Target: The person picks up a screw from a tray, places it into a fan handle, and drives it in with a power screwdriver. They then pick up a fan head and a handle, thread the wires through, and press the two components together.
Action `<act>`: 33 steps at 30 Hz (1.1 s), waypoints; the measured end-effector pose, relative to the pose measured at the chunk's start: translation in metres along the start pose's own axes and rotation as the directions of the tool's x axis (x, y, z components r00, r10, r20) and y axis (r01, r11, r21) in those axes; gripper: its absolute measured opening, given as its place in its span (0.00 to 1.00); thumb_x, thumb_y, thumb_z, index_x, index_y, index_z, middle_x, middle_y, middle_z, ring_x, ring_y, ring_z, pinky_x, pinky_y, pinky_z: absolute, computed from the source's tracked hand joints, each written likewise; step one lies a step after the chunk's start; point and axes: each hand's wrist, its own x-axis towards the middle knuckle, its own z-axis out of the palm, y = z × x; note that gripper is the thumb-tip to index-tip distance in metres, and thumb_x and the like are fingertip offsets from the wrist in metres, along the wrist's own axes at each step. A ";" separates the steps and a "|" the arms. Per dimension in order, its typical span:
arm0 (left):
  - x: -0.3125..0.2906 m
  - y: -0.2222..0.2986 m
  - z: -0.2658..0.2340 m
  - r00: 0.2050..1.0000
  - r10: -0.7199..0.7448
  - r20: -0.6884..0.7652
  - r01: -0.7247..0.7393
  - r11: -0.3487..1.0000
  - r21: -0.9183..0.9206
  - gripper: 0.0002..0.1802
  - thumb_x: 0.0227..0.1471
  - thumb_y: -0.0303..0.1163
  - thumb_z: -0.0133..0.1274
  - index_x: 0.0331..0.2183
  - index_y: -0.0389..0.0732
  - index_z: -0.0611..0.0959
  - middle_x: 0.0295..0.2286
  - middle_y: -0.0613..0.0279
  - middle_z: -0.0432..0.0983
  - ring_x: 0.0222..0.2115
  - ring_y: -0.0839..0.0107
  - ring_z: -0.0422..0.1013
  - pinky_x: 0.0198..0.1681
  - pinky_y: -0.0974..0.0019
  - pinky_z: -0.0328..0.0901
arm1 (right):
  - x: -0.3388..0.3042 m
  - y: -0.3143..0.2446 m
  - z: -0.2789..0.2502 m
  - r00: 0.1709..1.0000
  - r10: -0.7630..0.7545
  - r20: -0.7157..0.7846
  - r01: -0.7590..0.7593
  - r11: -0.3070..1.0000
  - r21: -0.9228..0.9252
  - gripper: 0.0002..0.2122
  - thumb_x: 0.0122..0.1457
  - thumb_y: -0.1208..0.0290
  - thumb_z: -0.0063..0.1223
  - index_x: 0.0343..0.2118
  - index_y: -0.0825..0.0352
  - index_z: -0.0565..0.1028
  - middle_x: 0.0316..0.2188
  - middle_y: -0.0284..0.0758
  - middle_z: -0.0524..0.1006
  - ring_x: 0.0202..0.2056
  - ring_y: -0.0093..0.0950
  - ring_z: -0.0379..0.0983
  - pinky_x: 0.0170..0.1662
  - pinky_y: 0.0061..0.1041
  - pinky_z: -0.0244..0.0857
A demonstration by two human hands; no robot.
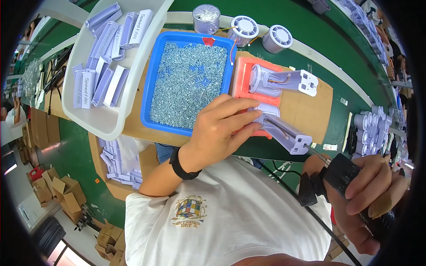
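My right hand [370,190] is wrapped round a black electric screwdriver [341,174]. Its long bit passes through the end of a lavender fan housing's handle [290,136] and runs along the open channel toward the round body. At that body, the fingers of my left hand [226,126] are closed on the fan housing, hiding the bit's tip. Beside it, a second lavender housing [284,82] with a thin wire lies in the red foam fixture [242,73]. Close to my left hand stands a blue tray [145,106] of small silver screws [186,84].
A white bin [100,126] holding lavender covers [104,42] is on the left. Three round fan units [244,31] line the table's far side. Below the table edge sits a carton of lavender parts [117,166]. More housings [370,128] stand at the far right. A black cable [319,221] crosses my front.
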 end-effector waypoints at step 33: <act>-0.002 -0.001 0.000 0.999 -0.034 -0.019 0.035 0.998 0.051 0.11 0.43 0.26 0.67 0.34 0.41 0.88 0.38 0.65 0.81 0.29 0.66 0.74 0.31 0.65 0.71 | 0.006 0.001 0.003 0.995 -0.091 0.045 0.090 0.996 0.024 0.21 0.51 0.50 0.66 0.34 0.61 0.71 0.29 0.27 0.74 0.21 0.20 0.73 0.25 0.18 0.66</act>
